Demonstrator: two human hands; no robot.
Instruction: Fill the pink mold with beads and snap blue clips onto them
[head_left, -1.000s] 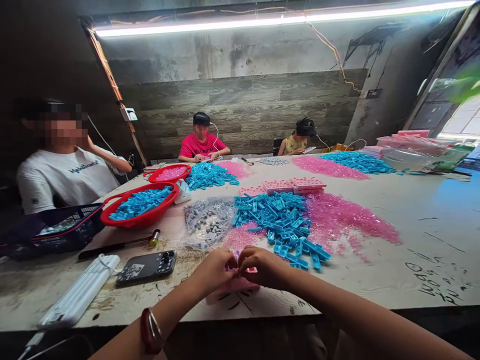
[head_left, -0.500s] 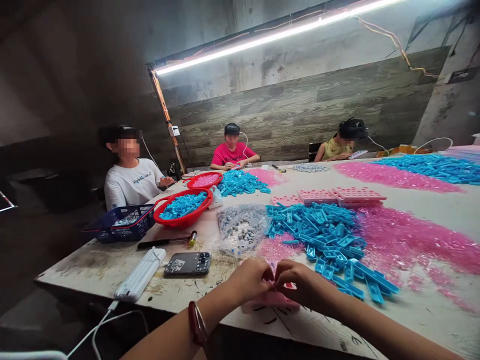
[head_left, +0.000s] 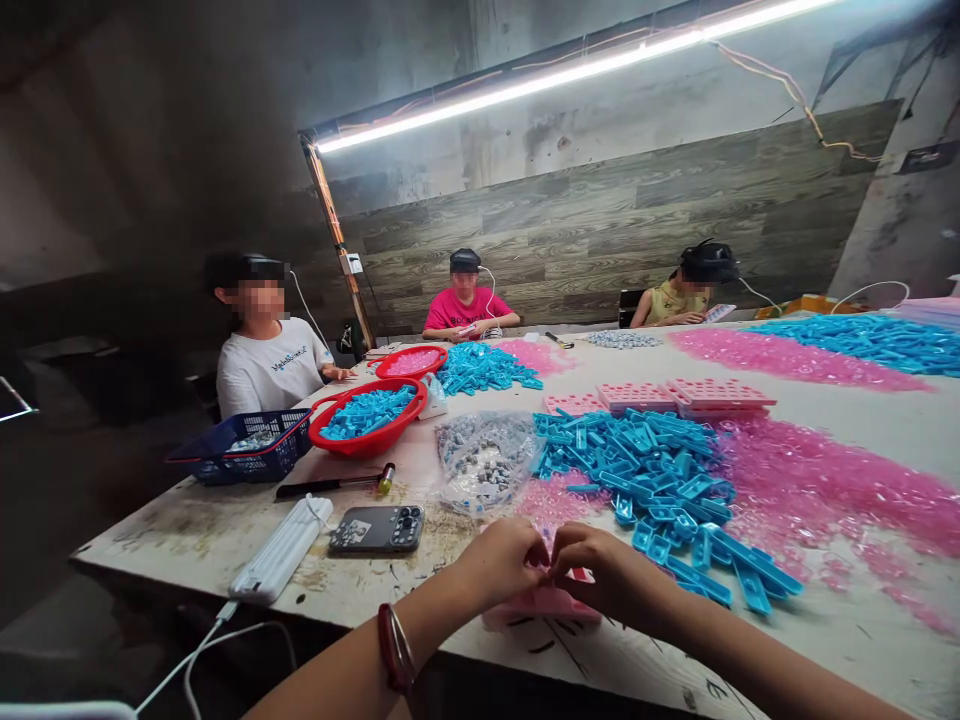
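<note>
My left hand (head_left: 506, 562) and my right hand (head_left: 592, 565) meet over a pink slotted tray (head_left: 544, 605) at the table's near edge. Both have their fingers bent and pinched together, the fingertips nearly touching. Whatever lies between them is too small or too hidden to make out. The hands cover much of the tray. Just beyond them lie small clear pink pieces (head_left: 559, 497) and a heap of blue plastic pieces (head_left: 645, 465). A clear plastic bag (head_left: 487, 460) of small metallic-looking parts sits behind my left hand.
Left on the table (head_left: 150, 535) are a phone (head_left: 376, 528), a white power strip (head_left: 281, 550), a hammer (head_left: 337, 484), a red basket (head_left: 397, 440) and a dark blue basket (head_left: 247, 465). Pink trays (head_left: 637, 397) are stacked behind the blue heap. Three people sit around the far sides.
My hands stay pinched together over the tray with hardly any movement. The view has shifted slightly. Across the table, the co-workers' hands have moved a little.
</note>
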